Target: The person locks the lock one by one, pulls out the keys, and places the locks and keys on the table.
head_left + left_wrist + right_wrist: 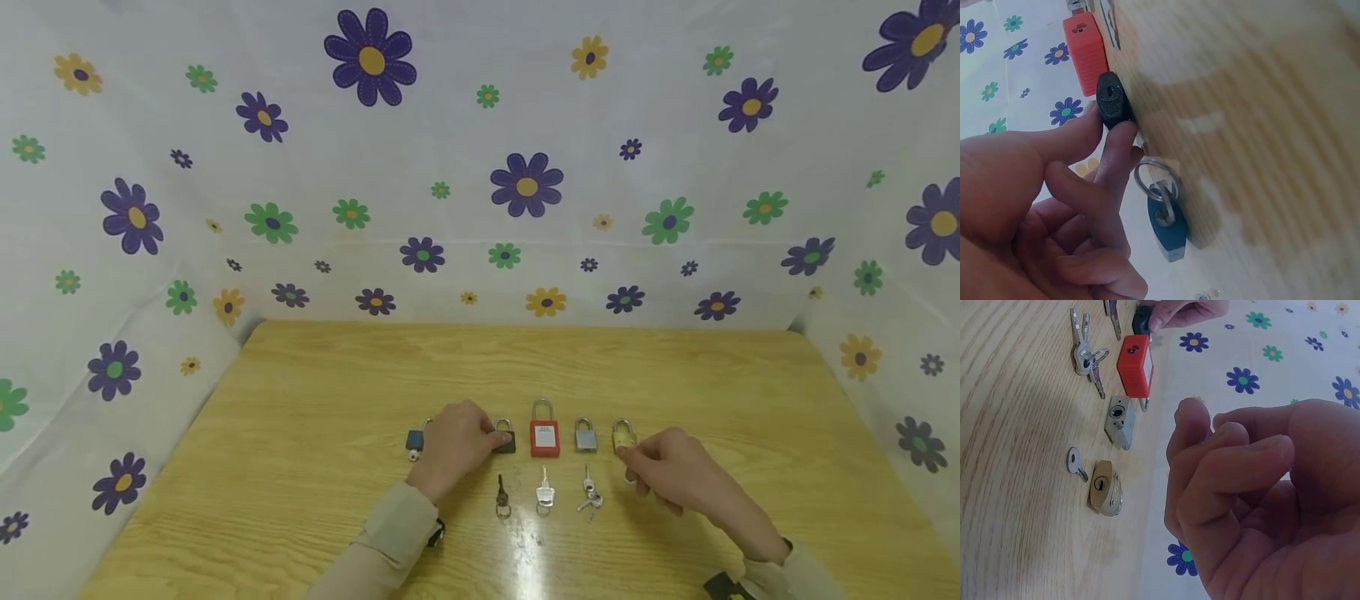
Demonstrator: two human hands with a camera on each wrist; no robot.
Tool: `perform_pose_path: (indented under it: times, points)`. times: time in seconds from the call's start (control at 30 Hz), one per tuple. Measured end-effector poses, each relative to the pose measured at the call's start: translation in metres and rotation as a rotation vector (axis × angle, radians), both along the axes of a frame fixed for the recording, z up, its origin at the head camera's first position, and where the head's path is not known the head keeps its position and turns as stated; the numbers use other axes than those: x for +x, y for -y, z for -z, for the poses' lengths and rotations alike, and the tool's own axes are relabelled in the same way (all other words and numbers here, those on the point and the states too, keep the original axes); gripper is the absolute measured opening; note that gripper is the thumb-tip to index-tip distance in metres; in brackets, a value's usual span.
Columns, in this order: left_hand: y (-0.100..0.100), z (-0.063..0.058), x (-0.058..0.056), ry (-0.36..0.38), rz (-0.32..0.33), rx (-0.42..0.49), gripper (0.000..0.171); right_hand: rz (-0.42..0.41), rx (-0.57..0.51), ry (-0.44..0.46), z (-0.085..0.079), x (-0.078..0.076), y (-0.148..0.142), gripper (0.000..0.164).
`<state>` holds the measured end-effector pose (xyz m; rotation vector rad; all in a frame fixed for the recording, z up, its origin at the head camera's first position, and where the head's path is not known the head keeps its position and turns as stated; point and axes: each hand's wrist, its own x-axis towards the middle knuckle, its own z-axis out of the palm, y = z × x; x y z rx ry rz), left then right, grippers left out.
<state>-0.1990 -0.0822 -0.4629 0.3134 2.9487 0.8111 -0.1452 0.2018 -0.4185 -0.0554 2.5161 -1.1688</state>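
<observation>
My left hand (456, 440) pinches a black padlock (1112, 97) between thumb and index finger; the other fingers are curled under. To its left, partly behind that hand, lies a blue padlock (1172, 236) with a key and ring in its keyhole. My right hand (678, 468) is at the right end of the row, overlapping a brass padlock (622, 437) in the head view. Its fingers are loosely bent with nothing between them in the right wrist view. A small key (1074, 461) lies by the brass padlock's keyhole end.
Between the hands lie a red padlock (545, 448) with a tall shackle and a silver padlock (586, 442). In front of the row are a dark key on a ring (502, 492), a silver key (545, 495) and a bunch of keys (591, 495). A flowered cloth (450, 150) surrounds the wooden table (337, 375).
</observation>
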Motion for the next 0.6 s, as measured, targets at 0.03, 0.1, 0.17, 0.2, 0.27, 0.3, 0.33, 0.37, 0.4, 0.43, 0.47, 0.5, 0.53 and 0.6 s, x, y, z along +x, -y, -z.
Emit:
perform_pose_path:
  times: [0.03, 0.1, 0.17, 0.2, 0.27, 0.3, 0.33, 0.37, 0.4, 0.43, 0.47, 0.5, 0.53, 0.6]
  points:
    - [-0.0002, 0.0001, -0.0002, -0.001, -0.002, 0.003, 0.028, -0.002, -0.003, -0.005, 0.0000, 0.0001, -0.0001, 0.042]
    - [-0.0005, 0.0002, -0.0006, -0.002, -0.008, 0.008, 0.028, -0.008, -0.016, -0.008, 0.0004, 0.0006, -0.0004, 0.042]
    - [-0.0002, 0.0018, -0.0008, -0.003, -0.011, 0.011, 0.028, -0.015, -0.027, -0.011, 0.0011, 0.0018, -0.0003, 0.041]
    - [0.0000, 0.0026, -0.0009, -0.003, -0.011, 0.012, 0.028, -0.017, -0.030, -0.010, 0.0012, 0.0023, -0.0002, 0.042]
    - [0.0002, 0.0036, -0.0011, -0.007, -0.009, 0.011, 0.028, -0.019, -0.034, -0.004, 0.0015, 0.0032, -0.0001, 0.042]
    - [0.0002, 0.0038, -0.0013, -0.010, -0.007, 0.010, 0.028, -0.019, -0.032, -0.002, 0.0015, 0.0035, 0.0000, 0.042]
    - [0.0003, 0.0042, -0.0015, -0.011, -0.006, 0.008, 0.028, -0.019, -0.029, 0.000, 0.0015, 0.0037, 0.0001, 0.042]
    - [0.0004, 0.0042, -0.0015, -0.013, -0.005, 0.006, 0.028, -0.019, -0.028, 0.002, 0.0017, 0.0037, 0.0001, 0.042]
    - [0.0006, 0.0040, -0.0015, -0.012, -0.004, 0.005, 0.028, -0.019, -0.027, 0.004, 0.0018, 0.0037, 0.0001, 0.042]
    - [0.0005, 0.0034, -0.0014, -0.011, -0.005, 0.001, 0.028, -0.020, -0.026, 0.004, 0.0021, 0.0037, 0.0000, 0.042]
    - [0.0007, 0.0026, -0.0012, -0.009, -0.007, -0.004, 0.028, -0.020, -0.025, 0.003, 0.0023, 0.0036, -0.0002, 0.042]
    - [0.0010, 0.0011, -0.0010, -0.008, -0.011, -0.004, 0.028, -0.020, -0.025, 0.003, 0.0025, 0.0036, -0.0003, 0.042]
    - [0.0017, 0.0001, -0.0008, -0.012, -0.018, -0.002, 0.027, -0.020, -0.025, 0.004, 0.0026, 0.0036, -0.0004, 0.042]
    - [0.0046, -0.0021, -0.0015, -0.002, -0.039, 0.003, 0.027, -0.020, -0.025, 0.004, 0.0026, 0.0036, -0.0006, 0.042]
